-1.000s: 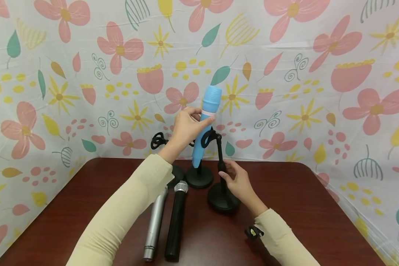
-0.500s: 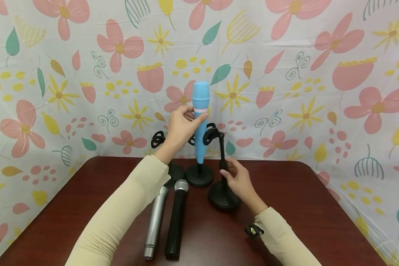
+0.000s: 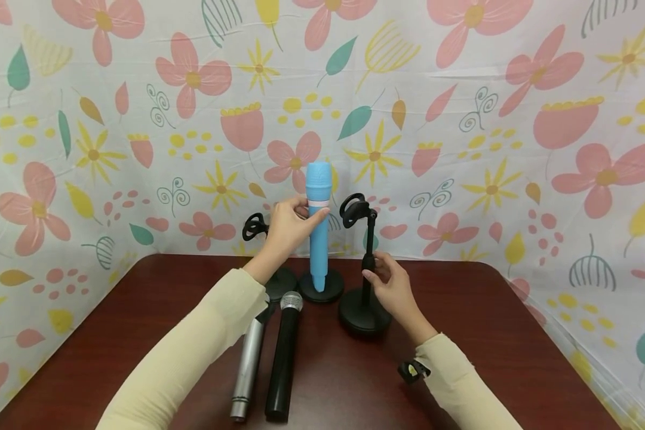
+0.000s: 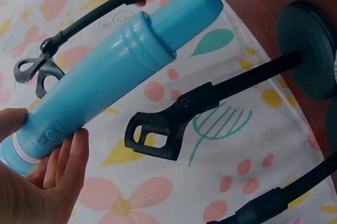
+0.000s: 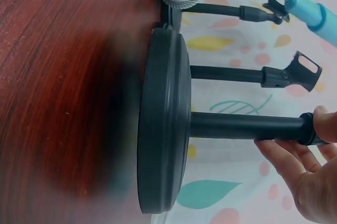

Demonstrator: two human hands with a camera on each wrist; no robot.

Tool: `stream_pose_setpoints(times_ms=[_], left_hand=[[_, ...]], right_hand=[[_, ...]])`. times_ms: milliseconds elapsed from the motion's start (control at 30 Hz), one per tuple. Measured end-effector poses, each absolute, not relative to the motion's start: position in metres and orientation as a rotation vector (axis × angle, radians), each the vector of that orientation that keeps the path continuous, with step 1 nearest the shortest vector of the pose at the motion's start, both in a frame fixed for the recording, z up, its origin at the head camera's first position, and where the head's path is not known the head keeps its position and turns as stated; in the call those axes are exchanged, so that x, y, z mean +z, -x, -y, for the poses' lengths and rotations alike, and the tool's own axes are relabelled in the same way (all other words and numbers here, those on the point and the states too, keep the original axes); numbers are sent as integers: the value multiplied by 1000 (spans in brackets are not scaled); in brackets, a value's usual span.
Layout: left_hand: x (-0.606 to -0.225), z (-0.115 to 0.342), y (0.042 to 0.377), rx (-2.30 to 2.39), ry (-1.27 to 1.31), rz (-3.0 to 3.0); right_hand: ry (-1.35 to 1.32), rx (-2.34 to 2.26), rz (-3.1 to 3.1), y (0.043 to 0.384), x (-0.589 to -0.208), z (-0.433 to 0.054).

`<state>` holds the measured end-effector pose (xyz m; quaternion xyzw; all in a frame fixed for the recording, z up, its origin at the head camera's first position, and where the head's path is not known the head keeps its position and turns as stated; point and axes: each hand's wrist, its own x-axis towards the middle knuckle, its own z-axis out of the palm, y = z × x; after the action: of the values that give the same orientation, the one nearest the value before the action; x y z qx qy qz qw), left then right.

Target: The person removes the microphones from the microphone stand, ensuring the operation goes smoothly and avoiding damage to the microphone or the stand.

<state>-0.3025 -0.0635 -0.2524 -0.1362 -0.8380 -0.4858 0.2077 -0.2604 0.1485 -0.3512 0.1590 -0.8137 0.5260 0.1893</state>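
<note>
My left hand [image 3: 287, 230] grips a light blue microphone [image 3: 319, 239] just below its white band and holds it upright, its narrow end down. In the head view the microphone stands in front of the middle stand's round base [image 3: 330, 286] and covers that stand's post. The left wrist view shows the middle stand's clip [image 4: 155, 134] apart from the microphone. My right hand [image 3: 395, 286] pinches the post of the right black microphone stand [image 3: 369, 263], whose clip [image 3: 355, 210] points left toward the microphone. In the right wrist view my right thumb and fingers [image 5: 287, 163] are around its post.
A silver microphone [image 3: 247, 370] and a black microphone [image 3: 283, 364] with a mesh head lie side by side on the dark red table [image 3: 355, 388]. A third black stand [image 3: 282, 280] is partly behind my left arm. A flowered cloth [image 3: 462, 197] hangs behind the table.
The blue microphone has turned from tilted to upright, moved left, and then come down with my left hand. The right stand's clip has shifted slightly right, away from the microphone, with my right hand.
</note>
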Motion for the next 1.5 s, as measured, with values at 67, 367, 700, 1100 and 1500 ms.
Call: stream_pose_setpoints(times_ms=[67,367,700,1100,1500], left_hand=[[-256,63,300,-1346,368,2356],[-280,63,288,-1313,399,2432],[-307,60,280,-1306,419,2502],[-330,57,272,-1328,420,2580],[-355,57,268,-1402,404,2720]], right_hand=[[-444,1482,2278,262,-352,-149],[-431,1455,2255,266,-353,-150],[-448,1477,2229,266,-354,-150],[-454,1434,2210,281,-371,-158],[-442,1413,2216,288,-378,-161]])
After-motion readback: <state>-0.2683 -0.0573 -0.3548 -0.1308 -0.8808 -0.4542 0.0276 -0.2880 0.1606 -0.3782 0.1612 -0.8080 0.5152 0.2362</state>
